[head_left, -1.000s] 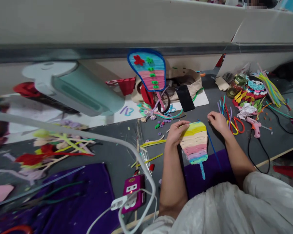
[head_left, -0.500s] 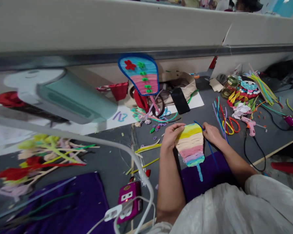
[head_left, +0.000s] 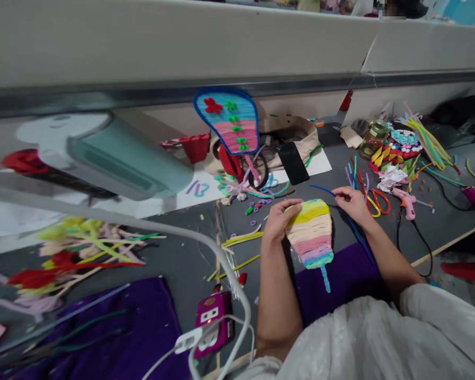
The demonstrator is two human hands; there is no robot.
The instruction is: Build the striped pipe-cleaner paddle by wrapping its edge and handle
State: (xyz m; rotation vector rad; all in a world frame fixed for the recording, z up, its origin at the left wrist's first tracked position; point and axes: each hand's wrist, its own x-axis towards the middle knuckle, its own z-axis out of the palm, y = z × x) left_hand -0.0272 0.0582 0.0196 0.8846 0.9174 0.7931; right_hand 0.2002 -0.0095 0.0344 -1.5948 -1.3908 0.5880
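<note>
My left hand (head_left: 279,219) grips the upper left edge of a striped fan (head_left: 311,235) made of pipe cleaners, yellow at the top, then cream, pink, lilac and blue-green. Its short light blue handle (head_left: 325,278) points toward me. My right hand (head_left: 352,203) pinches a dark blue pipe cleaner (head_left: 354,228), a little to the right of the fan and apart from it. One end sticks out left above the fan; the rest hangs down past my wrist. Beneath the fan is a purple cloth (head_left: 348,279).
A finished-looking fan with a blue rim (head_left: 237,124) stands at the back. A phone (head_left: 293,162) lies near it. Scissors (head_left: 380,203) and a pink glue gun (head_left: 407,203) are at the right. A purple power strip (head_left: 214,319) and white cable (head_left: 237,279) lie left of my arm.
My right hand has moved up and away from the fan's right edge, drawing the blue pipe cleaner with it. My left hand still holds the fan in much the same place.
</note>
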